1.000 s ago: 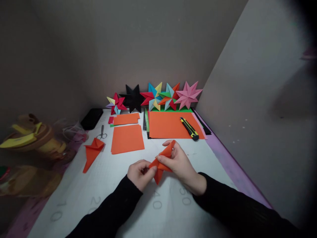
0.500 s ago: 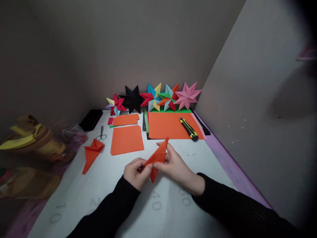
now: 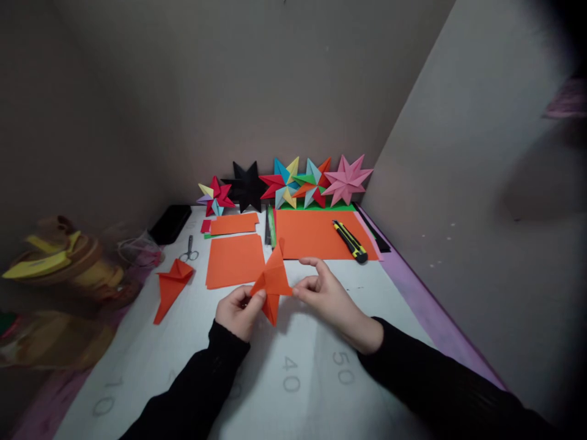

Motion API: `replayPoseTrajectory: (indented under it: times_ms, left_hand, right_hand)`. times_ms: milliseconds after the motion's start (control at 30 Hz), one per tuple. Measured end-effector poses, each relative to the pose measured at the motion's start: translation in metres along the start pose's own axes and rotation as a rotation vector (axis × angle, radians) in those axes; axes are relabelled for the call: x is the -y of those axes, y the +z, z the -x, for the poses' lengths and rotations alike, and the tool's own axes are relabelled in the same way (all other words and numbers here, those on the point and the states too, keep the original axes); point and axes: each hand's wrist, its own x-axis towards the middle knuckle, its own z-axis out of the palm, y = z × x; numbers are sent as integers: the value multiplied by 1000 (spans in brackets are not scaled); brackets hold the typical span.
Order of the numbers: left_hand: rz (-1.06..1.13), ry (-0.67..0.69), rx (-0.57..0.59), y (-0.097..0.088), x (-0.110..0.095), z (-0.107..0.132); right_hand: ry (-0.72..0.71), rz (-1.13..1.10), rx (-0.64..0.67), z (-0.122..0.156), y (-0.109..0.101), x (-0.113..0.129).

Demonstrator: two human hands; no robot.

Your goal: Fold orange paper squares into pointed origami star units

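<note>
Folded orange paper (image 3: 273, 282) between left hand (image 3: 238, 311) and right hand (image 3: 323, 293)

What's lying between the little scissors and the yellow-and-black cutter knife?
Head view: two orange sheets, a small square sheet nearer the scissors and a large sheet reaching under the cutter knife, with thin green and dark strips between them.

Left hand (image 3: 236, 311) fingertips behind the folded orange paper (image 3: 273, 281) — yellow-brown clutter (image 3: 59, 269) a blur.
</note>
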Motion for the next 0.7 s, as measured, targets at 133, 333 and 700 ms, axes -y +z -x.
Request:
replayPoseTrajectory:
  times_ms: [133,333,700]
  left_hand:
    - [30,11,28,1,2,0]
    - [-63,135,197,11,8,11]
    - [-217,246,382,1,-9,7]
  right_hand:
    - [-75,-101,3,-4,-1,-5]
    - [51,-182,338,0,5,-9]
    - [115,-44,305,4,5,-10]
